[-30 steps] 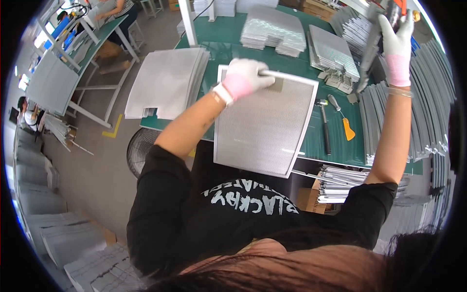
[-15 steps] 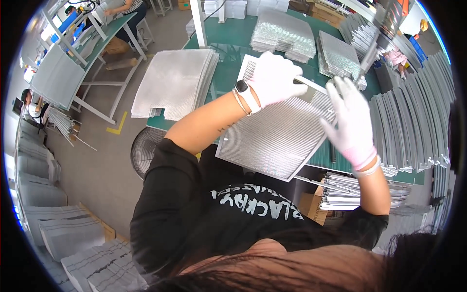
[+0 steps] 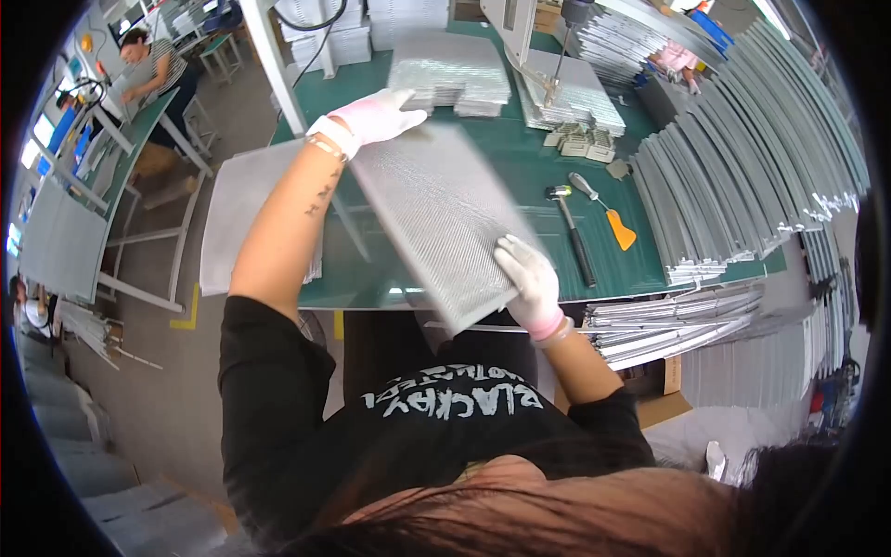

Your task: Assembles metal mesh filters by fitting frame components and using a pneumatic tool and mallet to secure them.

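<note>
Between my hands is a silver framed mesh panel [image 3: 441, 218], tilted over the green worktable [image 3: 371, 271] and smeared by motion. My left hand [image 3: 379, 117], in a white glove, holds its far left corner, with some fingers stretched along the edge. My right hand [image 3: 531, 286], gloved too, grips the near right edge, its fingertips on the mesh. Right of the panel lie a black-handled hammer [image 3: 575, 237], a screwdriver [image 3: 587, 188] and an orange scraper blade [image 3: 620, 230].
Mesh sheets [image 3: 246, 218] are stacked at the left, more [image 3: 445, 70] at the back. Metal brackets [image 3: 583, 141] sit near a vertical tool [image 3: 561, 65]. Rows of grey panels [image 3: 742, 158] line the right side. A person [image 3: 162, 70] works at another bench.
The panel has been turned and moved left, with my left hand at its far corner and my right hand on its near edge. The view has shifted right, baring the hammer and scraper.
</note>
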Demonstrator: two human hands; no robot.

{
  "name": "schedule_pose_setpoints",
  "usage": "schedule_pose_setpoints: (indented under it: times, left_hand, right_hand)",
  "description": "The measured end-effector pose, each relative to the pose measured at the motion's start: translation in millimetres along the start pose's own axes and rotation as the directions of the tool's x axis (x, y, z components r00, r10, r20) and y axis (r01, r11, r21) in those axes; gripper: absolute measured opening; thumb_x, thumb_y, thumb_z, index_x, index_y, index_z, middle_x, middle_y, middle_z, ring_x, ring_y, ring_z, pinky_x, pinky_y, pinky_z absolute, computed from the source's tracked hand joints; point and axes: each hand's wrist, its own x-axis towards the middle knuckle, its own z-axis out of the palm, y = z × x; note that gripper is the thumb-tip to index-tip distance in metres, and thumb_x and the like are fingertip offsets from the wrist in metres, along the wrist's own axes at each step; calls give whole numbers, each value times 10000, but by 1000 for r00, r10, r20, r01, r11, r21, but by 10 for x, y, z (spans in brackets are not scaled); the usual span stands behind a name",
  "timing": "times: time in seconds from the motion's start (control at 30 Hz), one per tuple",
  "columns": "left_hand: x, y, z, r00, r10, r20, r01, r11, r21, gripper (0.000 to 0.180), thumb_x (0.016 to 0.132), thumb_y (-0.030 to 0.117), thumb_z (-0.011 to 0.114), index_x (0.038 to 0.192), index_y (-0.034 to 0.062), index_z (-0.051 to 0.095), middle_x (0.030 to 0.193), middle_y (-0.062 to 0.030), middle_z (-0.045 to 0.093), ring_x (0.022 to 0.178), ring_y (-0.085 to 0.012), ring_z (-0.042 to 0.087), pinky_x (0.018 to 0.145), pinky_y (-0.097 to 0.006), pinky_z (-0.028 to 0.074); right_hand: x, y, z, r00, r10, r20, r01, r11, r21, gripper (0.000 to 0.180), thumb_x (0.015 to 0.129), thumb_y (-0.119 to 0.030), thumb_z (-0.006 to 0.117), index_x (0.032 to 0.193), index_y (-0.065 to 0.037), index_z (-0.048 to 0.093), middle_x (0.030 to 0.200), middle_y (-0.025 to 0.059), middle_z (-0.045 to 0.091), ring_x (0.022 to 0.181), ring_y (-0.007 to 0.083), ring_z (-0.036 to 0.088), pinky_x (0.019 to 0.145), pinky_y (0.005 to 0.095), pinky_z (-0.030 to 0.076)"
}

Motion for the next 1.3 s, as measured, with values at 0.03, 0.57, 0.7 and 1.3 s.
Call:
schedule_pose_setpoints:
  times: [0.03, 0.57, 0.7, 1.3]
  left_hand:
    - [50, 194, -102, 1000, 21, 2, -21, 1000, -9, 491, 939, 445, 540, 1171, 25, 642, 1104, -213, 660, 1039, -364, 622, 935, -399, 471]
    - [-443, 2152, 98, 859, 289, -423, -349, 935, -69, 491, 555, 405, 838, 821, 79, 586, 863, -93, 554, 1001, -313, 550, 1099, -623, 233]
    - [-561, 2192, 164, 866, 272, -419, -363, 919, -155, 379, 558, 300, 797, 802, 93, 592, 815, -69, 539, 927, -298, 536, 1094, -637, 221]
    - [-565, 2088, 358, 758, 200, -621, -391, 901, -187, 503, 562, 311, 749, 973, 88, 565, 795, -67, 517, 842, -280, 477, 1000, -530, 331]
  right_hand:
    - [-115, 83, 132, 986, 143, -87, -132, 983, 128, 369, 743, 14, 635, 1110, -17, 654, 1084, 140, 680, 1000, 290, 661, 912, 376, 515]
    - [-689, 1256, -280, 429, 869, 248, -584, 476, -658, 605, 847, -239, 615, 1390, -50, 429, 1337, 227, 500, 1128, 422, 551, 938, 483, 473]
    - [-872, 1418, -589, 434, 858, 275, -775, 511, -372, 494, 922, -118, 435, 1411, -52, 412, 1022, 209, 644, 903, 356, 650, 820, 459, 518]
    - [633, -665, -2300, 891, 286, 353, -310, 951, 10, 500, 992, -120, 449, 1467, 4, 351, 757, 103, 629, 519, 200, 568, 503, 361, 484]
